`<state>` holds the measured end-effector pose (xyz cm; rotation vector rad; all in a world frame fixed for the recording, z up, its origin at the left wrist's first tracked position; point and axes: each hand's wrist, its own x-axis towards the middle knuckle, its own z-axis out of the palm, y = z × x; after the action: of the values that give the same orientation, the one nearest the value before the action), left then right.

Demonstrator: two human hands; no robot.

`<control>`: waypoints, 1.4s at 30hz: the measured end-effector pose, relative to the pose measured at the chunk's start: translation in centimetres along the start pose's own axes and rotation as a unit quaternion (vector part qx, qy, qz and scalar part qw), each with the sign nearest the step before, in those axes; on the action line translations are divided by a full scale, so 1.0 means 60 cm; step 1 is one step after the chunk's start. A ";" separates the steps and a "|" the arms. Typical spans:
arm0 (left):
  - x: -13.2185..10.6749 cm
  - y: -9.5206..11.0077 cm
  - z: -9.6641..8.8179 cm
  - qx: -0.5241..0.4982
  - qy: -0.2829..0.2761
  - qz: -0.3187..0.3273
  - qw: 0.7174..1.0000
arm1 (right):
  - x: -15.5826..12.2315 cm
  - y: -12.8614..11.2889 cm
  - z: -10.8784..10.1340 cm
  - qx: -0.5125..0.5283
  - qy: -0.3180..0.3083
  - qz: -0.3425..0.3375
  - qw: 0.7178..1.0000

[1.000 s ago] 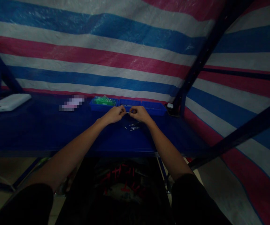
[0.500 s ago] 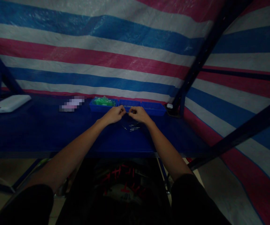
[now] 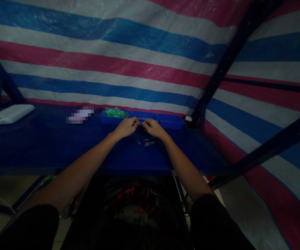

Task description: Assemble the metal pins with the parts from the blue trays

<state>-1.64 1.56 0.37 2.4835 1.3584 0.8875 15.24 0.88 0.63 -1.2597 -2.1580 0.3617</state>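
Blue table point(image 3: 48, 146), 3 blue bins point(image 3: 170, 125), thin metal pieces point(image 3: 149, 143), white device point(image 3: 10, 114).

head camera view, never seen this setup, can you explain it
There's no machine: a camera worn on a person's head looks forward and down at their bare left hand and bare right hand. They nearly meet, seemingly pinching a slim shiny piece, too small to identify. Nearer the body, thin silvery rods lie on the dark blue table. Beyond the hands, three blue plastic trays stand in a row; the leftmost holds a green bundle in clear plastic.
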 end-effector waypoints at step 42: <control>-0.003 0.008 0.001 -0.035 0.069 -0.041 0.996 | 0.000 0.006 -0.001 0.100 0.078 -0.016 0.992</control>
<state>-1.33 1.17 0.45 2.3345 1.4327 1.0872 15.52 1.06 0.47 -1.1036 -1.9552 0.4391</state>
